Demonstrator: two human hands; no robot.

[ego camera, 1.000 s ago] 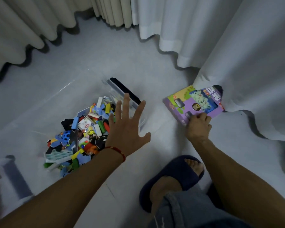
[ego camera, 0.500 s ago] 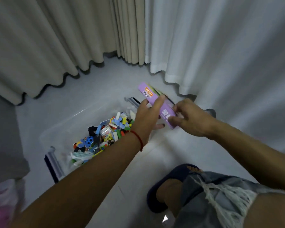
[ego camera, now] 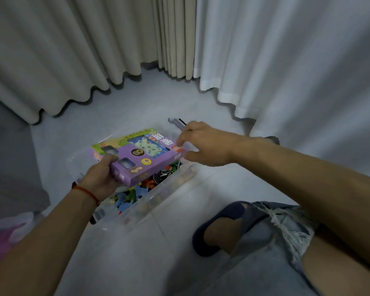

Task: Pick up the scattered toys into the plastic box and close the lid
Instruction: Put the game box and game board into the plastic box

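Observation:
A clear plastic box (ego camera: 158,199) stands open on the floor, holding several small colourful toys (ego camera: 135,193). A purple toy carton (ego camera: 141,157) lies flat over the box's top. My left hand (ego camera: 100,176) grips its near left end, thumb on top. My right hand (ego camera: 201,144) pinches its far right end with thumb and fingers. The box's far handle clip (ego camera: 176,122) shows just behind my right hand. No lid is in view.
Beige and white curtains (ego camera: 265,60) hang around the corner behind the box. A grey furniture edge (ego camera: 6,157) sits at left, a pink plastic bag (ego camera: 2,238) at lower left. My slippered foot (ego camera: 216,229) and knee are at lower right.
The purple carton was picked off the floor at right by my right hand, passed across to both hands, and now lies flat over the box. The camera has tilted up.

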